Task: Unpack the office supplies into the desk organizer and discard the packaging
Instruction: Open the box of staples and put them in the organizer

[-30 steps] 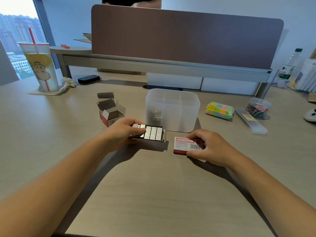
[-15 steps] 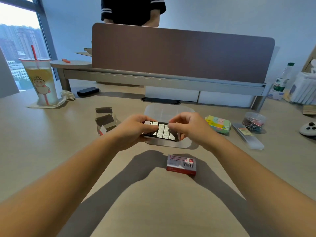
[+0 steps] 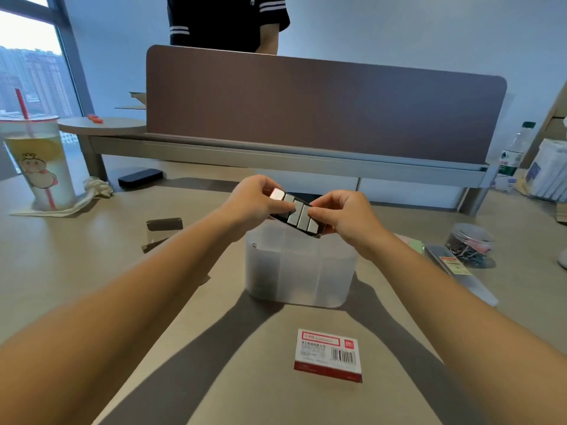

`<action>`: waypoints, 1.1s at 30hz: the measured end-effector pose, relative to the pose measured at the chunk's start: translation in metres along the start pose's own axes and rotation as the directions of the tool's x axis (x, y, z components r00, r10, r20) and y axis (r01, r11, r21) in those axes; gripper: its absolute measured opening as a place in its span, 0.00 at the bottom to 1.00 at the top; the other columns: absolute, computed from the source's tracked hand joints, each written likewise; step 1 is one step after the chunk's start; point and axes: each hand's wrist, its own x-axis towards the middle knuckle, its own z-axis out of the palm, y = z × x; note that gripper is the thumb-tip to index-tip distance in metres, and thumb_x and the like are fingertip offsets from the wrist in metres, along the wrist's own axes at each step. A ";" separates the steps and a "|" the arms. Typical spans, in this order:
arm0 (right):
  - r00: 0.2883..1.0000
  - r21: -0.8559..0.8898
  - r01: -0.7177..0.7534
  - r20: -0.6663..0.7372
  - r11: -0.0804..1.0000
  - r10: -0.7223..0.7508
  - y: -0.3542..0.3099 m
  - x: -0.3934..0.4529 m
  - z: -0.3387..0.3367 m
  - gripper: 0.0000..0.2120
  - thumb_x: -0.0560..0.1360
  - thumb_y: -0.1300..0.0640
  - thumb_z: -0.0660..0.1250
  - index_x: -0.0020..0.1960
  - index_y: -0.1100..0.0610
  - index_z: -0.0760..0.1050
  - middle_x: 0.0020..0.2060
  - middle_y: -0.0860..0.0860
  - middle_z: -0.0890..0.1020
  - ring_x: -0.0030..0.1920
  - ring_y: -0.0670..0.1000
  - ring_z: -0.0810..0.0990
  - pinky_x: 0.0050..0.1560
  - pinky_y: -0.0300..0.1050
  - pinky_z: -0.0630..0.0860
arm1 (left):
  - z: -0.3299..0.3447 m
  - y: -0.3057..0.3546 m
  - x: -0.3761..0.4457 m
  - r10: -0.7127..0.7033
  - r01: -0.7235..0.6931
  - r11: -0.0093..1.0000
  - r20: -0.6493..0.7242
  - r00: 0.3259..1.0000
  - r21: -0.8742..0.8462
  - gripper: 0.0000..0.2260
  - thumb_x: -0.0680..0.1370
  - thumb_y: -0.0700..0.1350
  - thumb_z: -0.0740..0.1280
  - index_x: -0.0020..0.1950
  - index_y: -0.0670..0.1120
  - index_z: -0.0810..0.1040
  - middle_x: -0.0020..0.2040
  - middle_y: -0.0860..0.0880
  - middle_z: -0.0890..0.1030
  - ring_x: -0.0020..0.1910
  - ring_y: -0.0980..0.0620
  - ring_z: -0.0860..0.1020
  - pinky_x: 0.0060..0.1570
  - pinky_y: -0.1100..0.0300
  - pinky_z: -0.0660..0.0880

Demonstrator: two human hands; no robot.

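A black inner tray of silver staple strips (image 3: pixel 297 214) hangs tilted above the frosted plastic desk organizer (image 3: pixel 299 271). My left hand (image 3: pixel 254 201) grips the tray's left end. My right hand (image 3: pixel 343 217) pinches its right end, thumb on the staples. The red and white staple box sleeve (image 3: pixel 327 354) lies flat on the table in front of the organizer. An opened cardboard box (image 3: pixel 164 230) sits to the left, partly hidden by my left forearm.
A drink cup with a red straw (image 3: pixel 36 167) stands far left beside a crumpled tissue. A clear tub of binder clips (image 3: pixel 469 244), a long clear case (image 3: pixel 457 268) and sticky notes lie to the right. A person stands behind the brown divider (image 3: pixel 322 105).
Both hands lifted the staple tray from the table up over the organizer and tilted it. My right hand let go of the red box sleeve, which now lies alone on the table.
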 end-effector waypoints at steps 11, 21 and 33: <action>0.991 -0.238 0.045 0.135 0.970 -0.012 0.014 0.012 0.004 0.07 0.69 0.60 0.70 0.39 0.54 0.72 0.39 0.51 0.79 0.45 0.53 0.80 0.47 0.46 0.77 | 0.003 -0.018 0.016 0.095 -0.105 0.984 0.072 0.993 0.148 0.16 0.71 0.39 0.68 0.57 0.41 0.74 0.47 0.45 0.76 0.49 0.46 0.75 0.56 0.52 0.75; 0.977 -0.349 0.033 0.207 0.936 0.043 0.009 0.009 -0.004 0.11 0.67 0.60 0.72 0.37 0.51 0.69 0.36 0.50 0.77 0.41 0.51 0.77 0.44 0.45 0.75 | 0.008 -0.018 0.019 0.204 -0.235 0.950 0.164 0.965 0.203 0.17 0.71 0.40 0.68 0.59 0.42 0.74 0.34 0.51 0.69 0.34 0.54 0.67 0.39 0.62 0.69; 0.971 -0.278 0.065 0.240 0.958 0.004 0.010 0.004 -0.009 0.05 0.74 0.64 0.63 0.41 0.56 0.72 0.33 0.46 0.76 0.34 0.42 0.75 0.27 0.23 0.69 | 0.006 -0.014 0.014 0.186 -0.228 0.954 0.209 0.960 0.196 0.18 0.72 0.38 0.67 0.62 0.43 0.72 0.36 0.55 0.69 0.43 0.52 0.73 0.48 0.57 0.76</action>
